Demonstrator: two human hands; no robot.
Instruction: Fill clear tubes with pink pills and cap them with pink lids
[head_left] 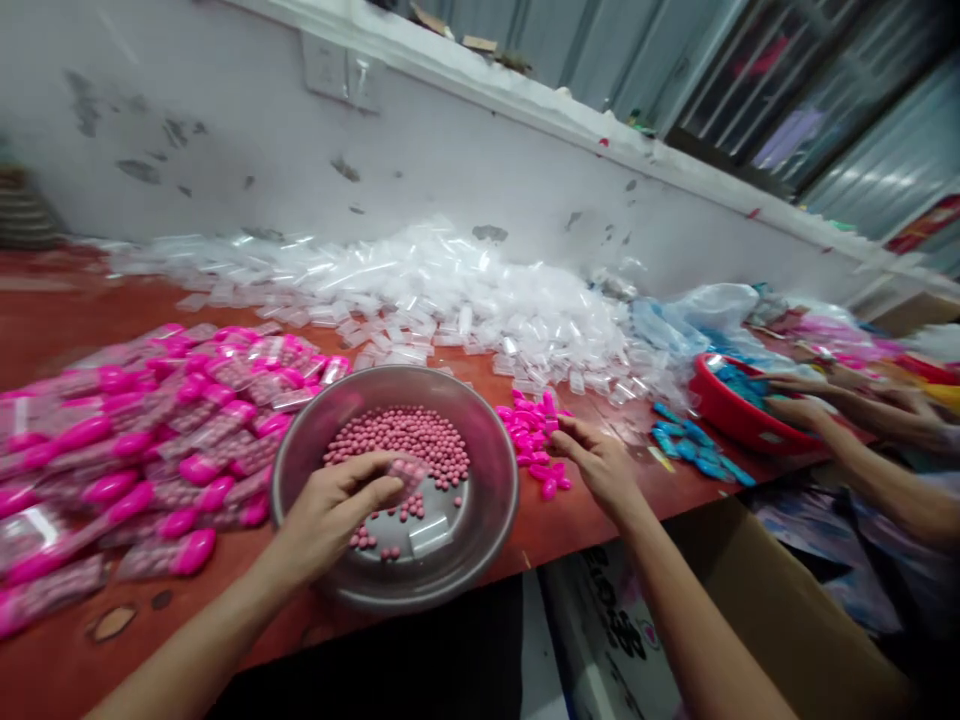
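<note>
Over bowl point(493, 475) of beads point(405, 432), left grip point(330, 510) tight on clear case point(409, 474); right grip point(604, 468) unclear.

Red-brown desk point(555, 515): round metal bowl point(491, 470), red tub point(750, 420) placed
Heaped: pink-ended containers point(202, 465), clear plastic cases point(465, 290)
Strewn: pink pieces point(534, 425), blue pieces point(697, 448)

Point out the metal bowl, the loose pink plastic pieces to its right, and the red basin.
Metal bowl point(489, 485), head view: bare inner wall, right side.
Loose pink plastic pieces point(531, 428), head view: middle of the small pile.
Red basin point(731, 411), head view: outer wall, near side.
</note>
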